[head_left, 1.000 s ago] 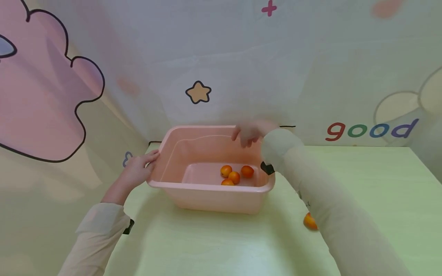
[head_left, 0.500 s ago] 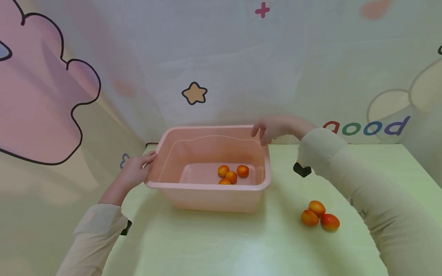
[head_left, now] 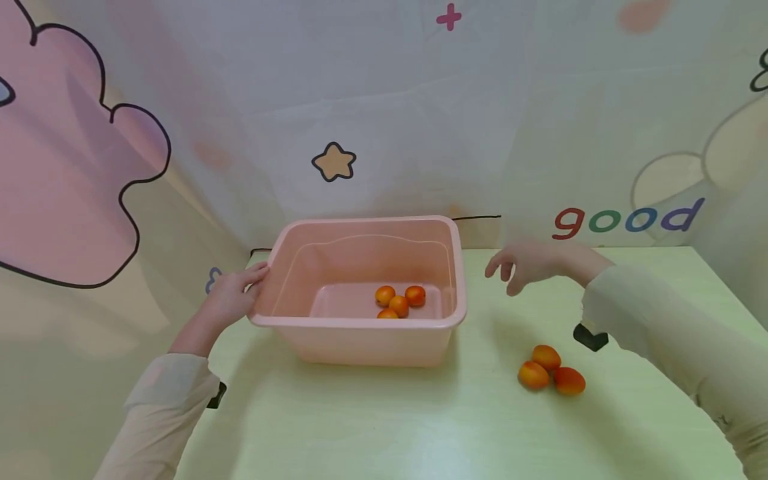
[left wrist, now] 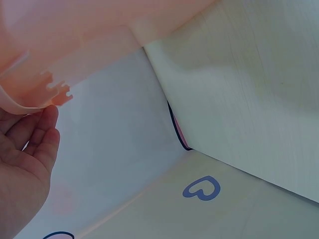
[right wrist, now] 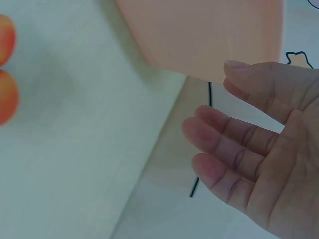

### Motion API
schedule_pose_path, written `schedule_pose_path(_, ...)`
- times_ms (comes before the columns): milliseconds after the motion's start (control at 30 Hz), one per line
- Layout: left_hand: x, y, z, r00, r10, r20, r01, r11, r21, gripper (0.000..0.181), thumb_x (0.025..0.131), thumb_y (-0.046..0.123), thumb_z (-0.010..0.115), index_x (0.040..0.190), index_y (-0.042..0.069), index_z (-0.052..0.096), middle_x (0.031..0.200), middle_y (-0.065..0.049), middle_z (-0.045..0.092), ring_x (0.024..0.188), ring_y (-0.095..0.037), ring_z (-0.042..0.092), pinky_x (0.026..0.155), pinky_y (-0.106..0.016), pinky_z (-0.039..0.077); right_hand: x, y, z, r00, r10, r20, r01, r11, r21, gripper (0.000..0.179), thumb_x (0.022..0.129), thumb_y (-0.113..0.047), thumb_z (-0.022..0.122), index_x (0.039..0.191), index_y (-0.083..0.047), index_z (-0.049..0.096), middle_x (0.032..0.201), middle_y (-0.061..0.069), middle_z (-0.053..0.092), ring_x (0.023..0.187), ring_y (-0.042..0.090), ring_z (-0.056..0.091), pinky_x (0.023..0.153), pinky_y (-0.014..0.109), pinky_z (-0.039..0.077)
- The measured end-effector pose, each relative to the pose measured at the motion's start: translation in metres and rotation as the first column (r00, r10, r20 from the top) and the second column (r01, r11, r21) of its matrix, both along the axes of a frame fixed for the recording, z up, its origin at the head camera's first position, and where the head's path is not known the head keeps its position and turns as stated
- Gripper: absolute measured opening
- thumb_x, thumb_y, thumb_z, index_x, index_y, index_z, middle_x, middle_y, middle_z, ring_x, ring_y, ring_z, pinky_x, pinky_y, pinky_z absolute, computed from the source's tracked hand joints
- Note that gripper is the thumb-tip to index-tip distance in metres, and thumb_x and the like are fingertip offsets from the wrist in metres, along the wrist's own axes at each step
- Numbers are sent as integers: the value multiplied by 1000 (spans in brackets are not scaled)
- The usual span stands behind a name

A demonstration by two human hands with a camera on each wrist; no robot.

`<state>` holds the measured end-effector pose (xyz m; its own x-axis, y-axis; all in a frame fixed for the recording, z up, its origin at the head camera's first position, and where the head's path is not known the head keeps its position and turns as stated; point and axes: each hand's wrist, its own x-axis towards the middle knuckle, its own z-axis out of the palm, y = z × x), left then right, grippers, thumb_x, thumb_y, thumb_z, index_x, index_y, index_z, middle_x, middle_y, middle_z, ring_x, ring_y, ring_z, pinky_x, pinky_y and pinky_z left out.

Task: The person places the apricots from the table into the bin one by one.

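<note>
The right hand (head_left: 534,263), seen half a second earlier at the right rear corner of the pink basin (head_left: 360,343), is now drawn off to the right and held apart from it; the left hand (head_left: 231,297) is kept at its place on the rim.

At the left, the basin's left rim is held by the left hand, its fingers bent up to the rim in the left wrist view; where the thumb lies cannot be told. The basin is set near the far left corner of the surface (head_left: 372,413). In it, four orange-red fruits (head_left: 399,306) are grouped on the floor toward the right end, the nearest partly hidden by the front rim. Farther right, the right hand is held in the air, its fingers loosely bent, a wide gap left between thumb and fingertips. Nearer, three loose fruits (head_left: 534,375) are clustered on the surface, to the right of the basin; two are cut off by the left border of the right wrist view. The surface's near edge is cut off in the head view. Room is left in front of the basin and toward the right edge; the far edge is bounded by a printed cloth (head_left: 408,133).
</note>
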<state>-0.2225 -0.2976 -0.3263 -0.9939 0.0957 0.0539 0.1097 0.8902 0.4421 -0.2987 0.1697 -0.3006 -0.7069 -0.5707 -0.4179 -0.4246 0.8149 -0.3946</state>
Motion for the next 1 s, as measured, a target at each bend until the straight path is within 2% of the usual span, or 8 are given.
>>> schedule_pose_path(167,0,0,-1,1000,-2,9,2,1000,-9,42,91,8,43,131,-2,40,139,-15,37,123,-38,38,75,-35,37,14,13,-21,993,-23,114,24,1000,-8,41,78,-9,64,117,-16,56,107,8,55,93,21,51,75,36,47)
schedule_pose_path(300,0,0,-1,1000,-5,5,5,1000,-19,42,90,8,43,131,-2,40,139,-16,38,121,-38,41,74,-35,37,26,18,-38,988,-41,152,43,999,-11,42,76,-4,64,116,-17,57,106,7,55,93,21,49,74,34,47)
schedule_pose_path(467,1,1,0,1000,-8,16,8,1000,-7,42,90,8,44,131,-2,40,139,-17,37,122,-39,39,75,-35,37,37,25,-57,975,-72,212,79,996,-27,46,74,0,63,116,-17,57,106,8,54,89,19,49,73,32,47)
schedule_pose_path(567,1,0,-1,1000,-9,19,9,1000,-4,43,90,8,44,131,-2,40,140,-17,36,120,-38,41,72,-33,37,42,30,-66,969,-81,231,91,995,-30,47,72,2,62,116,-15,57,106,9,54,85,18,49,72,32,47)
schedule_pose_path(800,0,0,-1,1000,-4,1,4,1000,4,42,90,8,44,130,-3,41,138,-16,38,105,-33,49,58,-26,35,53,37,-80,959,-115,259,129,991,-38,47,70,3,60,114,-14,57,105,9,54,84,18,50,73,33,46)
schedule_pose_path(1000,-1,-1,-1,1000,0,3,0,1000,6,42,90,8,44,130,-3,41,139,-16,37,107,-34,50,59,-26,35,62,40,-90,952,-134,274,148,989,-30,48,69,3,64,113,-14,57,101,6,55,84,19,49,76,39,44)
